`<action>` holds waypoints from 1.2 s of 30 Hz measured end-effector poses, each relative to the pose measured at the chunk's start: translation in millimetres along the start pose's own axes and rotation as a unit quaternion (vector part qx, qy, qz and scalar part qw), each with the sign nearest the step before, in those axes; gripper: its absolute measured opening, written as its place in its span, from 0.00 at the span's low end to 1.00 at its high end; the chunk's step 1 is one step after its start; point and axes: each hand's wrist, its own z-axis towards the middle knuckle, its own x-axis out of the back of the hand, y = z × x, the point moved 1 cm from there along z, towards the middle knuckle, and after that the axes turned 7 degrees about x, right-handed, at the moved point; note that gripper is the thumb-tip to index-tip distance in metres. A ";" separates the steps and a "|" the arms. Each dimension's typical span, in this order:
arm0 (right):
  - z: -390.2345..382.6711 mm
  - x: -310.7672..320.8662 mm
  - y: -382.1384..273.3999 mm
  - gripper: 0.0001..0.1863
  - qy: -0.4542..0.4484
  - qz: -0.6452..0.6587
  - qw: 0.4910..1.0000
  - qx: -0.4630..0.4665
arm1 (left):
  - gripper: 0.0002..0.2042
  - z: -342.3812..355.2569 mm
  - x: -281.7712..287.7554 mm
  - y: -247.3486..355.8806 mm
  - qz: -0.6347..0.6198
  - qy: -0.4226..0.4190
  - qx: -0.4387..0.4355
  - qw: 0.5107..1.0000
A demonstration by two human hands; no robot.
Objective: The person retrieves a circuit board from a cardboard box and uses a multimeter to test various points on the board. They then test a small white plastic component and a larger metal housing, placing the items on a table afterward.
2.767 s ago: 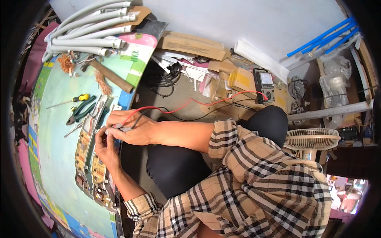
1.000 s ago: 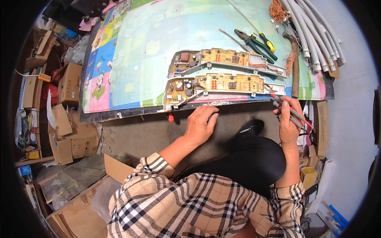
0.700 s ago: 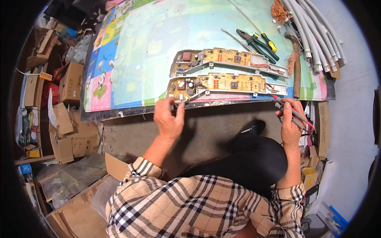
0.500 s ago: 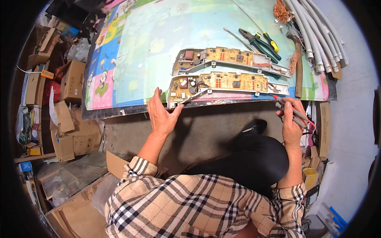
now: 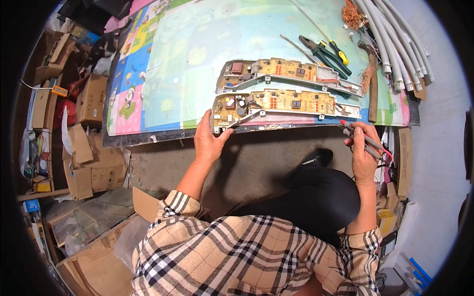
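Left hand (image 5: 210,142), centre frame: fingers spread, tips touching the left end of the nearer circuit board (image 5: 276,103), which lies at the lower edge of the colourful mat (image 5: 163,74). Right hand (image 5: 364,153), right of centre: closed around two meter probes (image 5: 363,140). Second circuit board (image 5: 276,71) just above. Pliers (image 5: 323,52) upper right.

A cluttered repair workshop; circuit boards (image 5: 276,101), pliers (image 5: 323,52), hoses (image 5: 395,44); stacked cardboard boxes (image 5: 89,133).
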 end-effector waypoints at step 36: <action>0.7 0.8 0.2 0.09 0.003 0.010 1.000 -0.010 | 0.35 -7.0 -14.2 -2.5 -0.058 0.059 0.010 0.997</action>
